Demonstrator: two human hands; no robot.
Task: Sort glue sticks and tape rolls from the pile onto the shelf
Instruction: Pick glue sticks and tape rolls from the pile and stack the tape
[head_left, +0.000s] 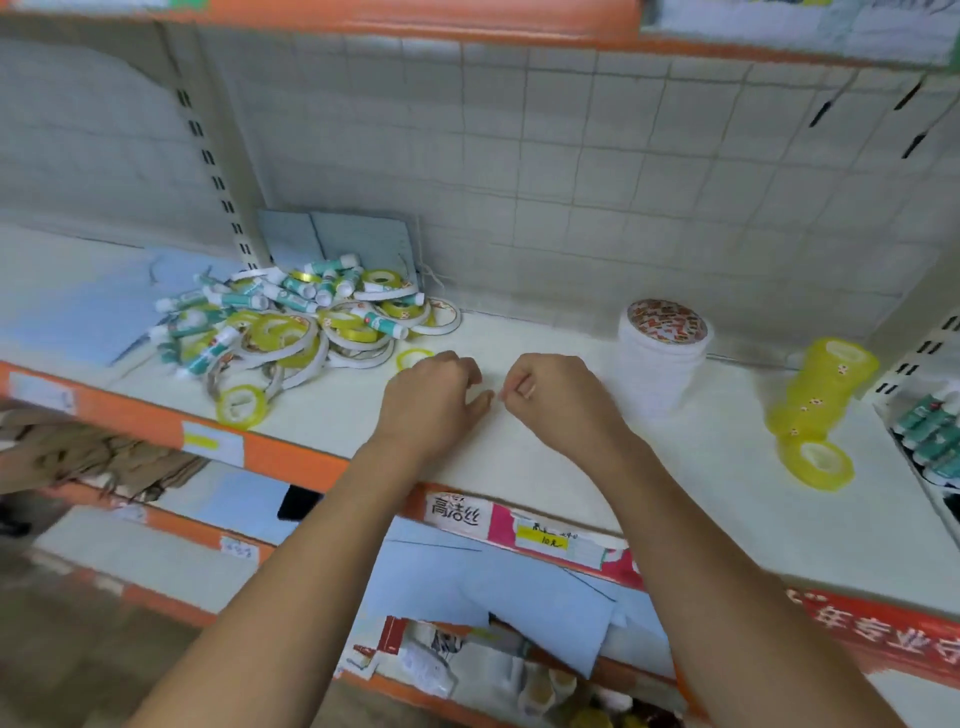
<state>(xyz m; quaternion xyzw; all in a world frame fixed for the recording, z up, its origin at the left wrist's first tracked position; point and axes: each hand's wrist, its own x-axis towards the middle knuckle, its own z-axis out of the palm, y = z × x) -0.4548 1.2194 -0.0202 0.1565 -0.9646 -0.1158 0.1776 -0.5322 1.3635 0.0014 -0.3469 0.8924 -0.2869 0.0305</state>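
Partly done, by the look of it: a stack of white tape rolls (665, 358) and a leaning stack of yellow tape rolls (821, 400) already stand at the right of the shelf (509, 457), with sorted glue sticks (930, 436) at its far right edge. Much is left, since the pile (291, 322) of mixed sticks and rolls lies at the left. The left hand (431, 400) and right hand (556, 395) sit curled between pile and stacks; whether either grips anything I cannot tell

Curled hands (431, 400) (556, 397) over shelf (519, 467), near pile (291, 322).
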